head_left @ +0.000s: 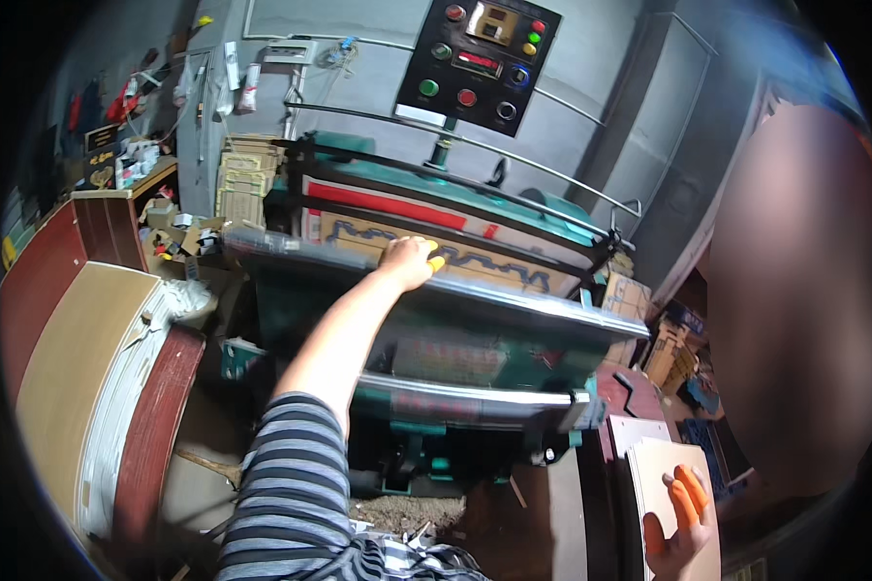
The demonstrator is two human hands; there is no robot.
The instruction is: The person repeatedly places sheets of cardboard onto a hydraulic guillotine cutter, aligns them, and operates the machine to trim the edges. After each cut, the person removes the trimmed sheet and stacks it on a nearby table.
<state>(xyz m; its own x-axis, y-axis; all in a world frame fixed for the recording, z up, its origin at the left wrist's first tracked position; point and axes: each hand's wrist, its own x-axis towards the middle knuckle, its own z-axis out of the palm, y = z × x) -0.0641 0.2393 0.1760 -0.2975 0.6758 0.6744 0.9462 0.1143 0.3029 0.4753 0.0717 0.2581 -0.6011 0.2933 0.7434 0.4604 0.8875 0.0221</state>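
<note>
My left hand [412,261] reaches forward to the upper edge of the tilted metal plate [523,305] of a green press. Its fingers are curled, with orange-yellow covers on some tips; whatever they grip is hidden. Just beyond it, a tan board [484,263] with dark wavy strips stands upright inside the press, below a red strip [388,203]. At the lower right, my right hand [686,528] is open, its fingers in orange covers stretched over a stack of pale tan sheets [659,460].
A black control panel [480,63] with coloured buttons rises behind the press. Large boards [77,368] lean in layers at the left. Cardboard bundles [247,179] stand at the back left. A black crank-shaped handle [627,392] sits near the sheets. A blurred shape fills the right side.
</note>
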